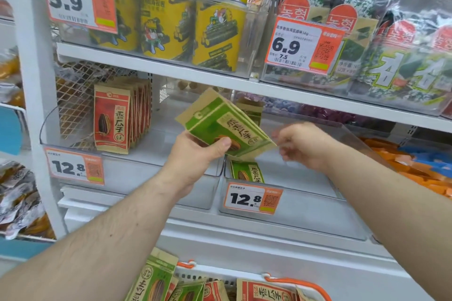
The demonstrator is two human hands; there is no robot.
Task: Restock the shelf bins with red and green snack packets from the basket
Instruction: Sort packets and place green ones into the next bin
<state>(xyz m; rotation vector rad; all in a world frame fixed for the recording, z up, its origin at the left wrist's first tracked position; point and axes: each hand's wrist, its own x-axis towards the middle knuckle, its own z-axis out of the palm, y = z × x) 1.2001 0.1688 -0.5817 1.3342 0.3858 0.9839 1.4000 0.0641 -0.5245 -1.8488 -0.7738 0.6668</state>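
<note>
My left hand (198, 154) grips a small stack of green snack packets (220, 122), tilted, in front of the middle shelf. My right hand (303, 145) hovers just right of the stack's lower corner with its fingers loosely curled and holding nothing; it is blurred. Several red packets (115, 117) stand upright in the left clear bin (127, 161). One green packet (247, 171) stands in the right clear bin (305, 212), below the held stack. At the bottom edge, the basket (300, 284) with orange handles holds more green packets (156, 278) and red packets (266, 292).
Price tags reading 12.8 (73, 166) (252, 199) hang on both bins. Yellow cans (168, 24) and seaweed packs (367, 39) fill the shelf above. Orange and blue sweets (420, 166) lie in a bin at the right. A white upright (36, 95) borders the left side.
</note>
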